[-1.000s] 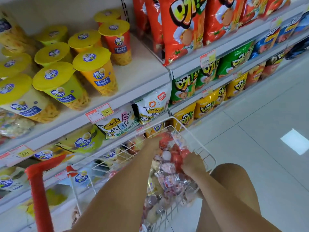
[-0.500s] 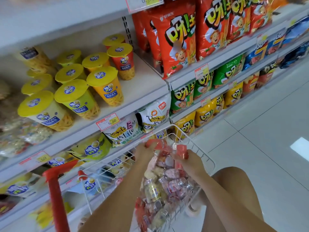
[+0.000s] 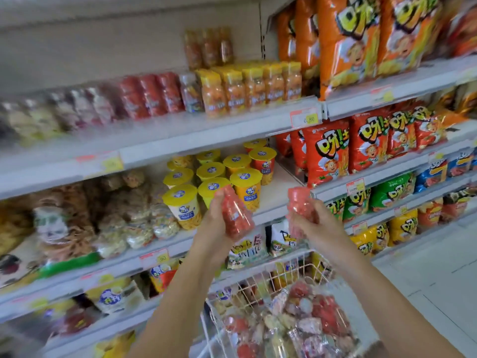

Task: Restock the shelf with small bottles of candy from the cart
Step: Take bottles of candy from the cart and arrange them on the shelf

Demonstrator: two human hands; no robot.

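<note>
My left hand (image 3: 214, 223) grips a small clear bottle of red candy (image 3: 236, 215), raised in front of the cup shelf. My right hand (image 3: 313, 223) grips a second red candy bottle (image 3: 299, 208) with a red cap, level with the first. Below them stands the white wire cart (image 3: 258, 288), filled with several small candy bottles (image 3: 296, 324) in red, white and mixed colours. Higher up, a shelf (image 3: 180, 135) holds rows of similar small bottles (image 3: 152, 95), red at the middle and orange to the right; that part is blurred.
Yellow-lidded snack cups (image 3: 214, 177) stand on the shelf behind my hands. Red, orange, green and yellow snack bags (image 3: 325, 156) fill the shelves to the right. Bagged snacks (image 3: 116, 210) lie at the left. Pale tiled floor (image 3: 438, 275) stretches to the right of the cart.
Both hands have come up out of the cart, each with a red candy bottle. The view has tilted upward, and the upper bottle shelf now shows.
</note>
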